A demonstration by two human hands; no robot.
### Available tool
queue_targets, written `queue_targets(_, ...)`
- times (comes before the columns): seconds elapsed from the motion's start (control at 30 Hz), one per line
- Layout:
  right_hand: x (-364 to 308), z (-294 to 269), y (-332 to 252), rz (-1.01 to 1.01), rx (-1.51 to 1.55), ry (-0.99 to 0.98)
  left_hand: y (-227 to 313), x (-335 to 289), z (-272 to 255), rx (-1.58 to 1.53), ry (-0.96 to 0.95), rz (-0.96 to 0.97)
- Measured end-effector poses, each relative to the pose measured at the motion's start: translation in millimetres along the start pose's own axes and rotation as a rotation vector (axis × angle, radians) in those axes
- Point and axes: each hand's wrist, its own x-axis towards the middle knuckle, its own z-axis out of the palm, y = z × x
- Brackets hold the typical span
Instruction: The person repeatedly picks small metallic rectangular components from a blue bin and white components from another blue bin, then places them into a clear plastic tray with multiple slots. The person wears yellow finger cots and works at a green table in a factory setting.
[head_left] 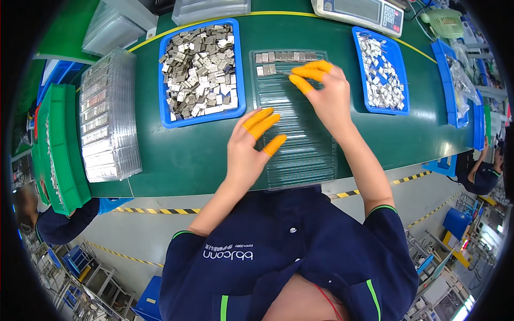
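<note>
Bright even light; fisheye-bent, dark-vignetted edges

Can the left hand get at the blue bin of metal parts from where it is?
Probably yes: the left hand rests at the clear tray's left edge, the blue bin lies just beyond it, open-topped, with nothing between them.

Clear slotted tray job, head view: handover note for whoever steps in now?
Left hand: orange finger cots, open, resting at the left edge of the clear ribbed plastic tray on the green table.
Right hand: orange cots, fingertips at the tray's upper rows; a held part cannot be seen.
Supply: blue bin of small grey metal parts, left of the tray.
Done: top row filled, second row begun.
Left: all lower rows empty.
</note>
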Motion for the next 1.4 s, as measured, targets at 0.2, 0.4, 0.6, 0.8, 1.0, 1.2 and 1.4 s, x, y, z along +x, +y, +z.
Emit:
queue_targets(0.2, 8, 29, 7, -0.329, -0.299, 0.080, 10, -20, 15, 0.123, -0.034, -0.006)
queue_targets(0.4, 6, 35, 9, -0.294, -0.338, 0.055, 10, -22, 18, 0.171, -0.035, 0.017)
queue_targets(0.6, 11, 17, 9, -0.247, -0.206, 0.042, 6, -19, 11, 0.142, 0.040, 0.016)
queue_targets(0.8, -8, -67, 97, 0.251, -0.582, 0.107, -31, 34, -50, 0.266, 0.308, 0.036)
queue_targets(1.0, -28, -81, 122, 0.472, -0.622, 0.061, -55, 83, -53, 0.601, 0.204, -0.016)
queue_targets(1.2, -29, -83, 129, 0.514, -0.563, 0.056, -61, 88, -44, 0.653, 0.138, 0.035)
queue_targets(1.4, -34, -83, 137, 0.444, -0.514, 0.124, -57, 84, -42, 0.701, 0.126, 0.157)
